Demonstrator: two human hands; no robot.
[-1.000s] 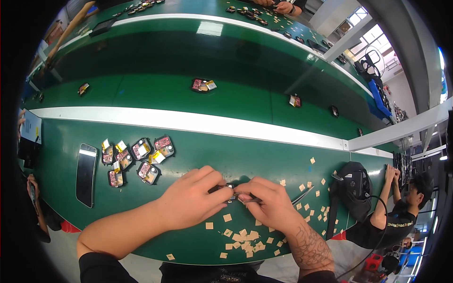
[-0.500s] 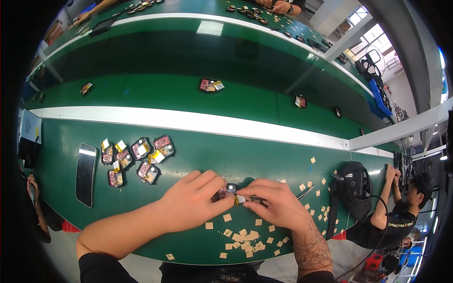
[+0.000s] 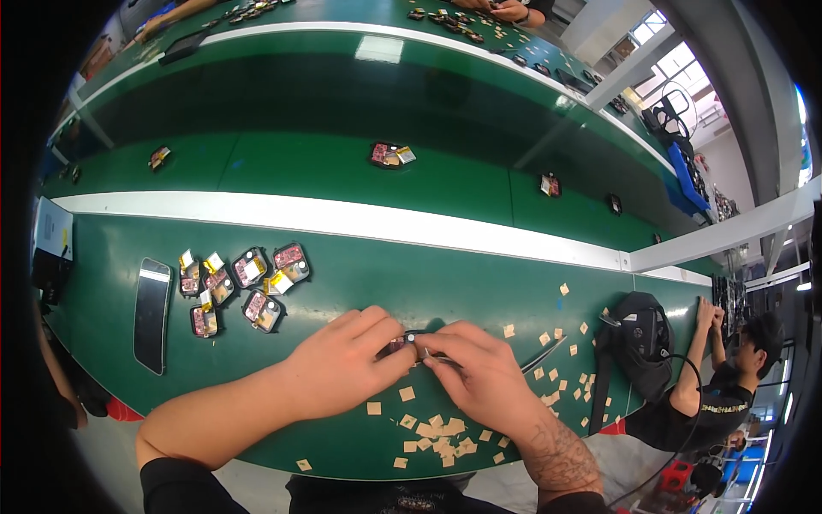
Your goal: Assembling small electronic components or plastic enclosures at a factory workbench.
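Note:
Near the table's front, my left hand (image 3: 353, 353) is closed around the edge of a small black-cased circuit-board device (image 3: 397, 344), whose pink board and white round part show between the fingers. My right hand (image 3: 479, 370) touches the device's right side with thumb and forefinger pinched together. A slim dark thing (image 3: 447, 360) shows within that grip, too hidden to name. Up and to the left of my left hand lie several similar open devices (image 3: 250, 267) with pink boards and silver-and-yellow battery packs. Just right of my right hand, tweezers (image 3: 545, 353) rest on the green table (image 3: 428, 274).
Tan square pads (image 3: 445, 437) lie scattered below and right of my hands. A phone (image 3: 152, 315) sits at left, a black bag (image 3: 640, 343) at right. Beyond a white rail (image 3: 342, 216), a green belt carries devices (image 3: 392, 155). A co-worker (image 3: 728, 377) sits at right.
The silver-and-yellow battery pack by my right fingertips is now mostly out of sight at the device. My right hand has shifted slightly left. Devices on the belt have moved right.

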